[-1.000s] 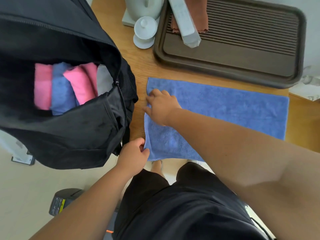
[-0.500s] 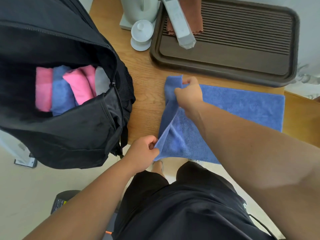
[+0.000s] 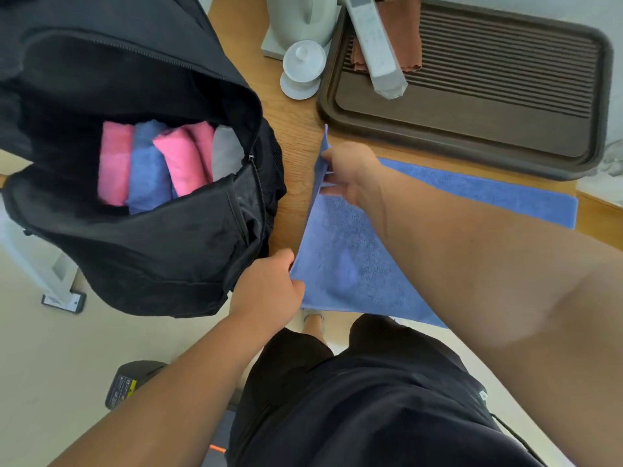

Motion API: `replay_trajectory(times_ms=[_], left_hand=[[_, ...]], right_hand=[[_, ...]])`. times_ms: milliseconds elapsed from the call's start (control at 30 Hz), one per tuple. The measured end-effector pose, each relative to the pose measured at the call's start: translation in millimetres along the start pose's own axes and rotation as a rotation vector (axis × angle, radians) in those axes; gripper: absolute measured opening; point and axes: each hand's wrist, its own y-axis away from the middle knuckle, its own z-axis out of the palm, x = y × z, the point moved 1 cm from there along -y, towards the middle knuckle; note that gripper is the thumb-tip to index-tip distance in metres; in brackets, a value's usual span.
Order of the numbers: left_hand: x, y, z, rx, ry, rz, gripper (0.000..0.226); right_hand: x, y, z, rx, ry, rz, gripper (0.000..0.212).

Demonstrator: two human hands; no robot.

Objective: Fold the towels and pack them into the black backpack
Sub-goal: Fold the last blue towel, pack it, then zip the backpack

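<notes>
A blue towel [image 3: 354,264] lies on the wooden table [image 3: 296,143], its left end lifted off the surface. My left hand [image 3: 269,284] pinches the near left corner. My right hand [image 3: 347,170] grips the far left corner, raised above the table. The black backpack [image 3: 161,251] stands open at the left, touching the table's left edge. Inside it sit rolled towels: pink [image 3: 116,166], blue [image 3: 148,170], pink [image 3: 183,160] and a grey one [image 3: 227,153].
A dark brown slatted tray [image 3: 505,129] lies behind the towel, holding a white remote-like bar [image 3: 377,45] and a brown cloth [image 3: 404,32]. A white lidded cup [image 3: 303,69] and a pale kettle [image 3: 300,18] stand at the back. A dark device [image 3: 131,382] sits on the floor.
Both hands took hold of the towel's left corners and lifted that end off the table; the right hand rose with the far corner, and the left edge now stands up.
</notes>
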Motion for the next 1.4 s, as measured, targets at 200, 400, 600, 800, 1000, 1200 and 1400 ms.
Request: replay_trajectory(times_ms=[200,400,600,800,1000,1200,1400], left_hand=[[16,-3,5,0.009,0.156,-0.030,0.022],[63,-2,23,-0.335,0.384,0.000,0.020],[131,7,58,-0.602,0.457,-0.002,0.013],[177,12,110,-0.644,0.461,-0.069,0.012],[191,14,167,-0.573,0.361,-0.104,0.012],[194,17,175,-0.507,0.236,-0.093,0.011],[212,26,154,-0.464,0.295,-0.074,0.013]], right_hand=[[-7,2,-13,0.028,-0.001,-0.098,0.013],[5,14,-83,0.086,-0.145,-0.123,0.011],[25,33,-166,0.098,-0.236,-0.139,0.010],[54,36,-252,0.187,-0.147,-0.145,0.007],[91,12,-287,0.318,0.020,-0.141,0.063],[92,19,-279,0.222,0.254,-0.264,0.041],[85,37,-286,0.222,0.168,-0.310,0.031]])
